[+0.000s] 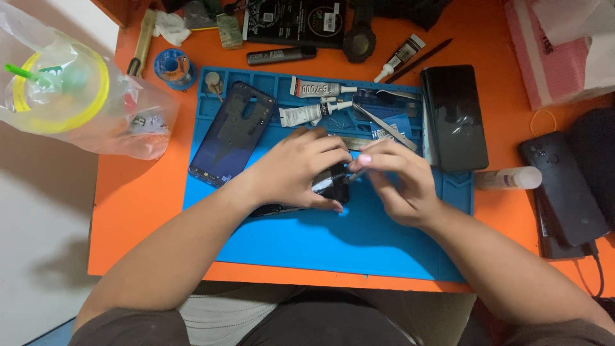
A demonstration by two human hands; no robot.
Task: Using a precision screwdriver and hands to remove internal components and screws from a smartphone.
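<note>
On the blue work mat [359, 250] my left hand [298, 170] lies over a dark opened phone [330, 189] and holds it down. My right hand [397, 182] is pinched on a thin tool whose tip meets the phone's upper edge, close to my left fingertips. Most of the phone is hidden under my left hand. A dark blue phone back cover [232, 133] lies on the mat just left of my left hand.
Two glue tubes [320, 88] and tweezers [384, 128] lie at the mat's far edge. A black phone screen [455, 116] rests at the right, a white tube [509, 178] and another black phone [564, 186] beyond. A bagged drink cup [61, 90] stands far left, a pink tissue pack [551, 57] far right.
</note>
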